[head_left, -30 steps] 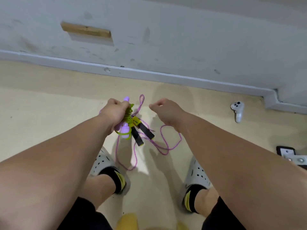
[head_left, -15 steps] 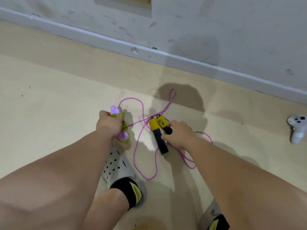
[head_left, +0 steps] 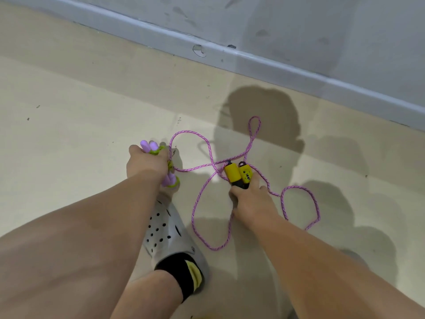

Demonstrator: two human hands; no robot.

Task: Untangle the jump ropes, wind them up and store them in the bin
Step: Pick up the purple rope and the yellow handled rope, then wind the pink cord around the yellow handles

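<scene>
My left hand [head_left: 147, 164] grips a wound bundle: two purple handles [head_left: 149, 145] wrapped in green rope [head_left: 171, 183], held just above the floor. My right hand [head_left: 249, 199] grips the black ends of two yellow-and-black handles [head_left: 238, 173] low at the floor. Their pink rope [head_left: 208, 217] lies in loose loops on the floor around the handles, with one strand running to my left hand. No bin is in view.
The beige floor [head_left: 69, 125] meets a grey wall and baseboard [head_left: 253, 61] running across the top. My foot in a grey perforated clog [head_left: 170, 233] with a black-and-yellow sock stands just below my left hand.
I have bent down toward the floor. The yellow-and-black handles left my left hand's bundle and my right hand took hold of them. The pink rope now lies spread on the floor.
</scene>
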